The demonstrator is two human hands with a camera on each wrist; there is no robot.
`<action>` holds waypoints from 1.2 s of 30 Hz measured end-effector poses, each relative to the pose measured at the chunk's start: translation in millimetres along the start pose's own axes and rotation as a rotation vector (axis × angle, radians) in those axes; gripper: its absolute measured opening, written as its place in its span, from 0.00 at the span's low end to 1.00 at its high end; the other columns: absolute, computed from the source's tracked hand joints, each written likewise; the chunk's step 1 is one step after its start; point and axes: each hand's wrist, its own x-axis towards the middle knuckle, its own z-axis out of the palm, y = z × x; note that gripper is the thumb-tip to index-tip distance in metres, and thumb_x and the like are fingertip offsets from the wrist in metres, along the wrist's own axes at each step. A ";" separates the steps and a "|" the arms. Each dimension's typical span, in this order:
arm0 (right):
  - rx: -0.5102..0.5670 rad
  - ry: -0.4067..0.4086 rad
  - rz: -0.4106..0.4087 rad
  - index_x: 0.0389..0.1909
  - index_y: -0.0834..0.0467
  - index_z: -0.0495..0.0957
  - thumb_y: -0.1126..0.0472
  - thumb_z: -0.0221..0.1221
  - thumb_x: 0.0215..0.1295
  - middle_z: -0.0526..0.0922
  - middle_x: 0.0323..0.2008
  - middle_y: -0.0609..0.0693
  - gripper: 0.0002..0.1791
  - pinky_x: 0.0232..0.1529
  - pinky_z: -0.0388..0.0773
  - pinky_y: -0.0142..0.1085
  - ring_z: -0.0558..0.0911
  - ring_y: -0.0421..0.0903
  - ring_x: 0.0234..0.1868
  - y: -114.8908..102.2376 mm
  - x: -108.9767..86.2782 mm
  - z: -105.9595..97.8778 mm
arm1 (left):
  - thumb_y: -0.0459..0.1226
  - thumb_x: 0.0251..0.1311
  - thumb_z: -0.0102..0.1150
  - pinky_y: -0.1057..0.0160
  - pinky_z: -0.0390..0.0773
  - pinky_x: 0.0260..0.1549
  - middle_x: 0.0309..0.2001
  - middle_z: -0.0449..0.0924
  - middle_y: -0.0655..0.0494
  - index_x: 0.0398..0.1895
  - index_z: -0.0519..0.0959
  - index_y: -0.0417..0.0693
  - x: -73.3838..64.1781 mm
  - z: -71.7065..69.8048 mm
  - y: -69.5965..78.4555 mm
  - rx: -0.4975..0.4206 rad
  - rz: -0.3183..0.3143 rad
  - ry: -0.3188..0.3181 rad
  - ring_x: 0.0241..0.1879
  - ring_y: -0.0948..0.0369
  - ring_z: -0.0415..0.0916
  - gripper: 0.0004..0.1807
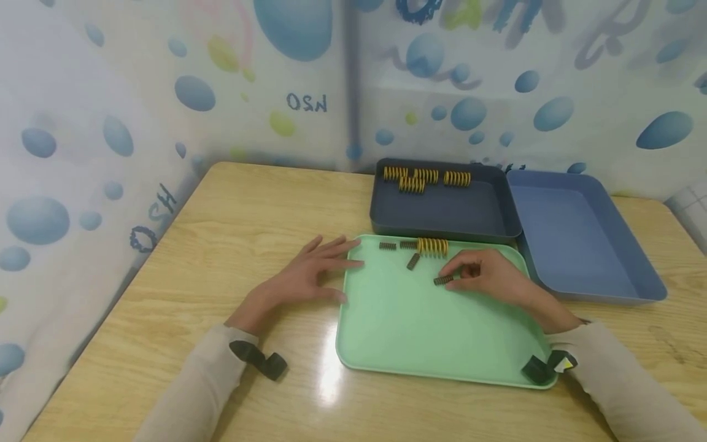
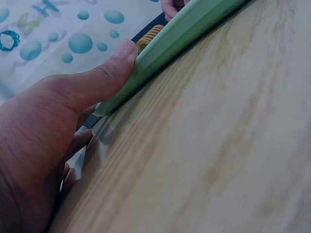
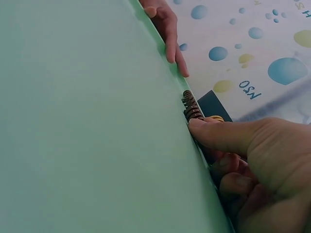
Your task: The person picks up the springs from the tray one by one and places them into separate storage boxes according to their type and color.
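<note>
My right hand (image 1: 491, 276) pinches a small dark coil spring (image 1: 442, 280) between thumb and fingers, low over the light green tray (image 1: 420, 331). On the left, my left hand (image 1: 304, 273) spreads its straight fingers at the tray's left rim; in the left wrist view its thumb (image 2: 114, 68) touches the rim. Along the tray's far edge lie two more small dark springs, a left one (image 1: 388, 246) and a right one (image 1: 407, 245), beside a larger yellow spring (image 1: 433, 247). A third dark spring (image 1: 413, 261) lies aslant just nearer.
Behind the green tray stands a dark grey tray (image 1: 453, 212) with several yellow springs (image 1: 412, 185) near its back wall. To its right is a blue tray (image 1: 585, 239). All stand on a wooden table (image 1: 221, 227) against a wall with a bubble pattern.
</note>
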 end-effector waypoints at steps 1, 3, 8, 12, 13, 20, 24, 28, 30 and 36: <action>-0.001 0.002 0.006 0.40 0.47 0.85 0.58 0.68 0.56 0.83 0.33 0.42 0.10 0.20 0.67 0.34 0.67 0.43 0.19 -0.4 -0.2 0.1 | 0.57 0.53 0.65 0.41 0.33 0.67 0.74 0.52 0.56 0.66 0.70 0.58 -0.2 0.2 -0.2 0.000 -0.002 0.000 0.73 0.50 0.43 0.37; 0.006 0.002 0.009 0.39 0.47 0.86 0.58 0.68 0.56 0.83 0.33 0.43 0.10 0.19 0.66 0.34 0.66 0.42 0.18 -0.6 -0.4 0.4 | 0.56 0.53 0.65 0.41 0.34 0.67 0.74 0.52 0.56 0.66 0.71 0.58 -0.3 0.6 -0.4 0.002 -0.003 0.002 0.73 0.50 0.43 0.37; 0.035 0.000 0.008 0.40 0.47 0.85 0.59 0.69 0.56 0.80 0.26 0.45 0.10 0.18 0.63 0.34 0.60 0.41 0.16 -0.2 -0.5 0.7 | 0.56 0.53 0.65 0.41 0.34 0.67 0.74 0.52 0.56 0.66 0.71 0.59 -0.1 0.2 -0.2 0.013 -0.003 0.001 0.73 0.50 0.43 0.36; 0.077 -0.003 -0.001 0.42 0.48 0.85 0.59 0.69 0.55 0.78 0.26 0.47 0.12 0.20 0.65 0.34 0.60 0.41 0.16 1.8 -0.8 0.9 | 0.58 0.54 0.63 0.40 0.34 0.67 0.74 0.52 0.56 0.66 0.71 0.58 0.3 -1.4 1.0 0.014 -0.003 0.002 0.73 0.49 0.43 0.36; 0.086 -0.003 -0.005 0.42 0.49 0.85 0.59 0.69 0.55 0.78 0.27 0.48 0.12 0.21 0.66 0.34 0.60 0.42 0.16 2.1 -0.9 0.9 | 0.58 0.53 0.63 0.40 0.34 0.67 0.74 0.53 0.56 0.66 0.71 0.58 0.3 -1.9 1.4 0.011 -0.002 0.003 0.73 0.49 0.43 0.36; 0.069 0.007 -0.003 0.40 0.48 0.86 0.59 0.69 0.55 0.83 0.34 0.45 0.11 0.20 0.65 0.34 0.62 0.40 0.17 2.6 -2.1 2.4 | 0.57 0.53 0.64 0.41 0.34 0.67 0.74 0.52 0.55 0.66 0.71 0.57 -0.1 -1.2 2.1 0.016 -0.003 -0.006 0.73 0.50 0.43 0.37; 0.043 0.016 0.010 0.40 0.47 0.86 0.59 0.68 0.56 0.85 0.37 0.42 0.10 0.21 0.66 0.32 0.66 0.40 0.20 3.2 -1.2 4.3 | 0.56 0.53 0.66 0.41 0.34 0.67 0.74 0.53 0.56 0.66 0.71 0.57 -1.5 -0.9 2.0 0.017 -0.007 -0.002 0.73 0.50 0.43 0.36; 0.028 0.025 0.019 0.40 0.51 0.86 0.62 0.67 0.57 0.85 0.39 0.44 0.10 0.22 0.67 0.32 0.69 0.41 0.22 -4.0 -1.0 5.4 | 0.57 0.53 0.64 0.40 0.34 0.66 0.74 0.53 0.55 0.65 0.72 0.57 -2.6 -0.8 1.6 0.009 -0.009 0.005 0.73 0.49 0.44 0.36; 0.018 0.027 0.028 0.40 0.53 0.86 0.64 0.67 0.57 0.85 0.39 0.46 0.09 0.23 0.68 0.32 0.71 0.41 0.23 -14.0 -1.7 4.7 | 0.57 0.53 0.64 0.40 0.34 0.66 0.74 0.53 0.55 0.66 0.72 0.57 -2.8 -0.8 1.1 0.006 -0.010 0.006 0.73 0.49 0.44 0.36; 0.021 0.051 0.062 0.40 0.51 0.86 0.58 0.68 0.57 0.85 0.40 0.45 0.09 0.31 0.77 0.33 0.81 0.41 0.34 -13.2 -5.0 0.4 | 0.56 0.53 0.65 0.41 0.33 0.67 0.74 0.52 0.57 0.66 0.71 0.58 -1.5 0.2 1.1 0.000 -0.010 0.003 0.73 0.51 0.43 0.36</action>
